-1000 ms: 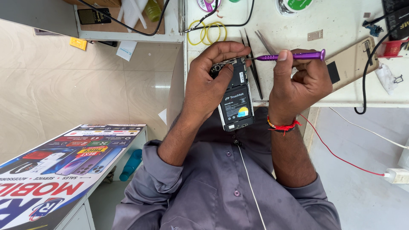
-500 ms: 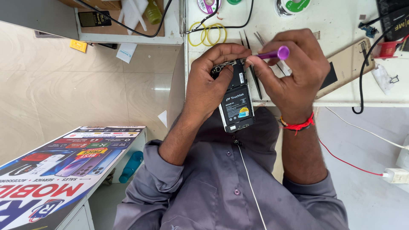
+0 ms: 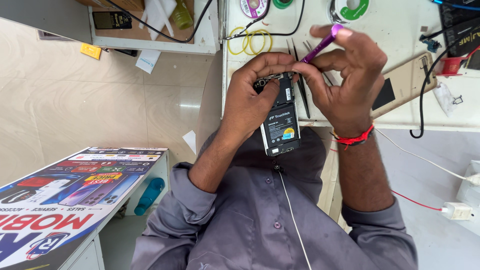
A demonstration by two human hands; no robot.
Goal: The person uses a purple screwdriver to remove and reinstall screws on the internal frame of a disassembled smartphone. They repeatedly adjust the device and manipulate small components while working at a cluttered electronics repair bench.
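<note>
My left hand (image 3: 252,95) grips a small opened phone (image 3: 280,122) with its back cover off, so the black battery shows. The phone is held upright over the front edge of the white workbench (image 3: 400,30). My right hand (image 3: 345,82) holds a purple screwdriver (image 3: 322,42), its tip pointing down at the top end of the phone near my left thumb. A red thread band circles my right wrist. Both forearms wear grey sleeves rolled to the elbow.
On the bench lie tweezers (image 3: 300,85), yellow rubber bands (image 3: 250,40), a gold phone back cover (image 3: 405,87), solder reels (image 3: 352,7) and black cables (image 3: 425,107). A printed counter top (image 3: 65,200) stands at lower left. A white charger plug (image 3: 457,210) lies at right.
My right hand turned the purple screwdriver from lying sideways to pointing down at the phone's top end. The left hand and phone stayed put.
</note>
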